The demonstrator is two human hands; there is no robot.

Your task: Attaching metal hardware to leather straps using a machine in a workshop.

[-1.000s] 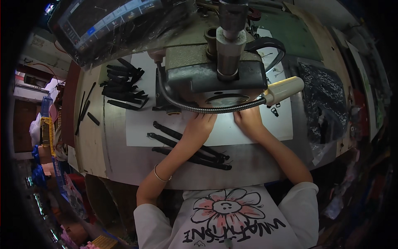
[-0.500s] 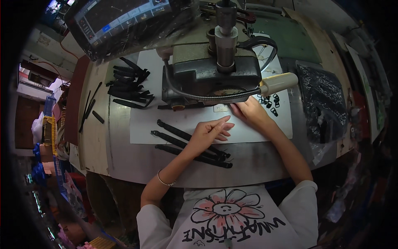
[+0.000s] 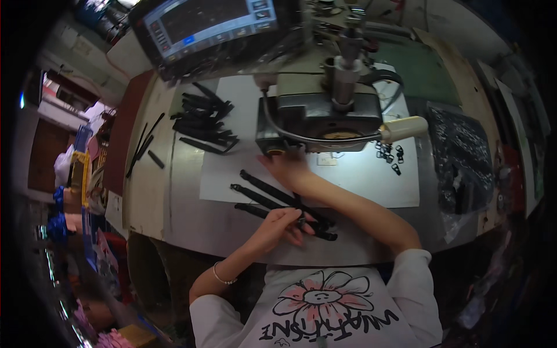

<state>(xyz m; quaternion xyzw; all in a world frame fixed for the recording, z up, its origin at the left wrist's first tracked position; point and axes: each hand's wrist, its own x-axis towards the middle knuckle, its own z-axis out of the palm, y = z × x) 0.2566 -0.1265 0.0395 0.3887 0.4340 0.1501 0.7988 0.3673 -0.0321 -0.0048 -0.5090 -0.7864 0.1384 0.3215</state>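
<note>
My left hand (image 3: 282, 224) is curled around the middle of a black strap (image 3: 264, 212) near the table's front edge. Two more black straps (image 3: 261, 184) lie beside it on a white sheet (image 3: 220, 180). My right hand (image 3: 285, 167) reaches across to the left, fingers stretched flat just under the left end of the grey sewing machine (image 3: 319, 113). It rests above the straps and seems to hold nothing.
A pile of black straps (image 3: 203, 122) lies at the back left, with loose straps (image 3: 142, 142) further left. Small black buckles (image 3: 389, 156) sit under a cream lamp head (image 3: 403, 129). A black plastic bag (image 3: 458, 156) is at right, a monitor (image 3: 214, 23) behind.
My left hand has drawn back toward me and closed on a strap. My right hand has swung from the machine's right side over to its left end.
</note>
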